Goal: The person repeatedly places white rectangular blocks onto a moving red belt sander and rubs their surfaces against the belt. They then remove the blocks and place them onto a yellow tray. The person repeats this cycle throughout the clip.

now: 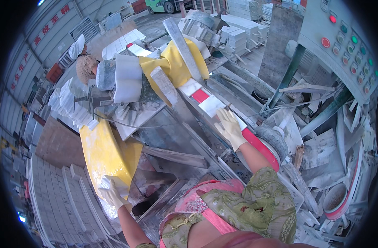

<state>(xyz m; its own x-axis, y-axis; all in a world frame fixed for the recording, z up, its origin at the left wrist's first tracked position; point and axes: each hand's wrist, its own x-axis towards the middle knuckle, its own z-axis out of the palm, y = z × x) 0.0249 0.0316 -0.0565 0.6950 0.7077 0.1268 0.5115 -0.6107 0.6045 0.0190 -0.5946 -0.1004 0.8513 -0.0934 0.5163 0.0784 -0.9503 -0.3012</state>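
My left hand [110, 196], in a pale glove, is low on the left at the lower end of a wet yellow sheet [108, 144]. Its fingers are around the edge of a small whitish tile [121, 187]. My right hand [230, 127], gloved too, reaches over a narrow red conveyor belt [259, 146]. Its fingers are stretched out, touching or just above a white tile [211, 106] on the belt. Farther along lies another white tile [190, 87], with red belt showing between the two. Beyond it, a second yellow sheet [172, 62] hangs over the belt.
A motor [197, 29] sits above the belt's far end. A control panel [342, 45] with coloured buttons stands at upper right. Stacked white strips [69, 103] lie left, near a co-worker [85, 66] in a white cap. Broken slabs [321, 149] crowd the right; long slabs [57, 194] stand lower left.
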